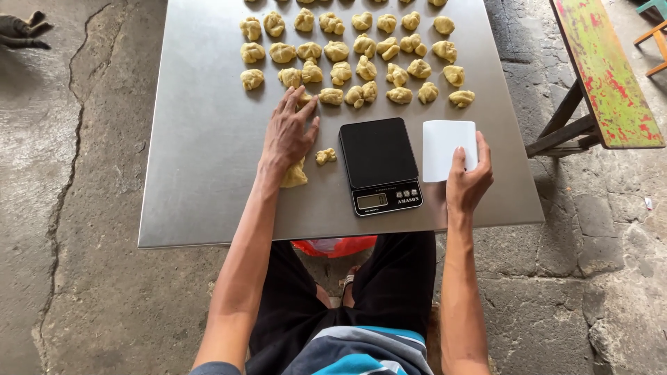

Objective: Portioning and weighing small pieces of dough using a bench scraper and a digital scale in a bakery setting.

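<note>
Your left hand (288,135) is spread flat on the surface (201,139), fingertips touching a dough piece (304,99), with the lump (295,175) under your wrist, while your right hand (467,177) grips the white scraper (445,147).

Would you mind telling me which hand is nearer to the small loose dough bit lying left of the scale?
Left. The left hand rests just beside the small dough bit, while the right hand holds the white scraper beyond the scale.
</note>
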